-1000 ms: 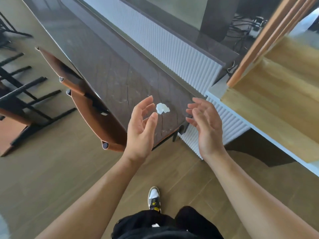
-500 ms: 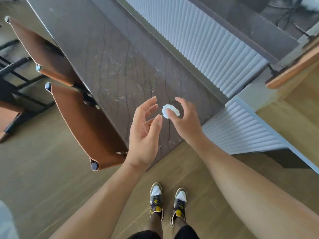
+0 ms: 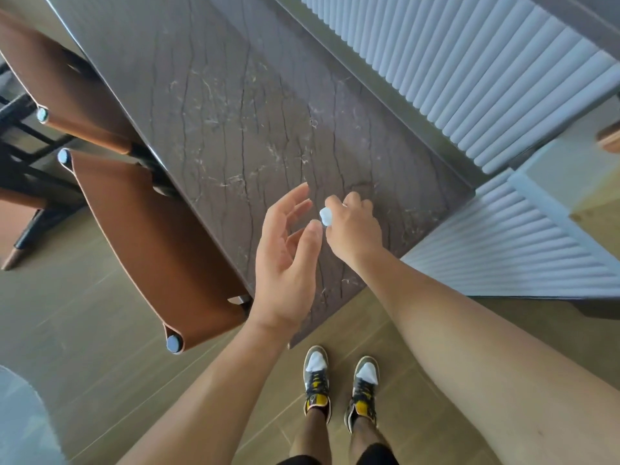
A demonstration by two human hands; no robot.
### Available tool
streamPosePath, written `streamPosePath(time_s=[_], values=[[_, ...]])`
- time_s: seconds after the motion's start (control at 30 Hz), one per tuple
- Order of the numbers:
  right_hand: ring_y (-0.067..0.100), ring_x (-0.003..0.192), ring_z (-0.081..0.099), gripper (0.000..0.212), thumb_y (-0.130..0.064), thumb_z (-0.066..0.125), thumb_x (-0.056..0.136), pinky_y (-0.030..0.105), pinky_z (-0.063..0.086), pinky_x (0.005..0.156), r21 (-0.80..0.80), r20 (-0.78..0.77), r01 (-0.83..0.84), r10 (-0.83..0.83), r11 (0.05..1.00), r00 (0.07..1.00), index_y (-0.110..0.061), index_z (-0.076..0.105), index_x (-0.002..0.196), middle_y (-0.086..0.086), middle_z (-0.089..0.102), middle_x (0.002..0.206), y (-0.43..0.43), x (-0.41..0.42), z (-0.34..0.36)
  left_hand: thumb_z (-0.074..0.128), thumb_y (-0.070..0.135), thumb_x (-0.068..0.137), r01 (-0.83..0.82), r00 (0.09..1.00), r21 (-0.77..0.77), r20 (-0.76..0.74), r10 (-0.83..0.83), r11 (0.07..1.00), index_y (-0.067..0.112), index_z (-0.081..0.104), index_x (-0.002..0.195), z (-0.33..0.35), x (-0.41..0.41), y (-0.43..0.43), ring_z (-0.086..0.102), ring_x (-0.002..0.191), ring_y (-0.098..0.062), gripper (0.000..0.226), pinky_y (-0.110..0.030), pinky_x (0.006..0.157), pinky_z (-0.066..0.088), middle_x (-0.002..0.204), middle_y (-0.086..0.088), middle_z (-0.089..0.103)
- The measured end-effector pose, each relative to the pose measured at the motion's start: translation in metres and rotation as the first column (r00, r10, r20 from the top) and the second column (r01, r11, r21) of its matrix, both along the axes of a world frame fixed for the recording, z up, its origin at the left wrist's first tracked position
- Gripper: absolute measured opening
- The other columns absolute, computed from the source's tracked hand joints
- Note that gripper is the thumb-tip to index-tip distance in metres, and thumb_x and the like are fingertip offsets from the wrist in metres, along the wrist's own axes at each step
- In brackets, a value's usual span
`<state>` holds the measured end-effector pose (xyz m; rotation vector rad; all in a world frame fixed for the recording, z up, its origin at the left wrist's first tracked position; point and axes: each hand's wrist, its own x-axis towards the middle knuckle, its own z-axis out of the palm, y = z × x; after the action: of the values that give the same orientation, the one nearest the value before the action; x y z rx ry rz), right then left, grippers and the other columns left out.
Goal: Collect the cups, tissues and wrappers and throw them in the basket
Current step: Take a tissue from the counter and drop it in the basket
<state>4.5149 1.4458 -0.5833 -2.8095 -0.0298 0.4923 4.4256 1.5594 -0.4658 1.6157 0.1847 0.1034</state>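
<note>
A small crumpled white tissue (image 3: 325,216) is pinched in the curled fingers of my right hand (image 3: 354,229), just above the near end of the dark marble table (image 3: 235,112). My left hand (image 3: 285,260) hovers right beside it, palm turned up and fingers relaxed, holding nothing; its thumb tip almost touches the tissue. No cups, wrappers or basket are in view.
Two brown leather chairs (image 3: 144,229) are pushed against the table's left side. A white ribbed radiator panel (image 3: 486,78) runs along the far side and continues at the right (image 3: 520,246). I stand on wooden floor at the table's near corner.
My right hand reached to the tissue on the table, closed round it and lifted it. The view has tilted further down and moved closer to the table.
</note>
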Motion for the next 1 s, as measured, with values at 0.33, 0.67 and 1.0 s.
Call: streamPosePath(time_s=[0.33, 0.67, 1.0], values=[[0.031, 0.097, 0.068, 0.031, -0.008, 0.057, 0.094, 0.042, 0.061, 0.077, 0.465, -0.265, 0.398, -0.304, 0.791, 0.915, -0.019, 0.059, 0.122, 0.004, 0.06, 0.113, -0.026, -0.035, 0.032, 0.053, 0.039, 0.094, 0.05, 0.999, 0.006, -0.012, -0.05, 0.999, 0.033, 0.054, 0.138, 0.012, -0.009, -0.007, 0.055, 0.14, -0.014, 0.045, -0.054, 0.114, 0.048, 0.148, 0.005, 0.057], [0.022, 0.076, 0.074, 0.026, 0.0, 0.06, 0.094, 0.032, 0.055, 0.059, 0.834, -0.441, 0.551, -0.561, 0.032, 0.701, -0.019, 0.07, 0.107, 0.01, 0.072, 0.107, -0.085, -0.142, 0.162, 0.052, 0.041, 0.095, 0.238, 0.969, 0.004, 0.065, -0.238, 0.971, 0.037, 0.054, 0.137, 0.072, -0.045, -0.035, 0.055, 0.139, -0.014, 0.042, -0.055, 0.115, 0.047, 0.147, 0.008, 0.058], [0.02, 0.068, 0.064, 0.027, 0.007, 0.06, 0.092, 0.031, 0.047, 0.056, 0.913, -0.363, 0.366, -0.769, -0.181, 0.526, -0.014, 0.07, 0.104, 0.01, 0.065, 0.091, -0.159, -0.243, 0.24, 0.056, 0.041, 0.095, 0.549, 0.829, -0.02, 0.138, -0.542, 0.835, 0.033, 0.055, 0.139, 0.117, -0.097, -0.116, 0.055, 0.138, -0.012, 0.045, -0.046, 0.113, 0.05, 0.144, 0.014, 0.06]])
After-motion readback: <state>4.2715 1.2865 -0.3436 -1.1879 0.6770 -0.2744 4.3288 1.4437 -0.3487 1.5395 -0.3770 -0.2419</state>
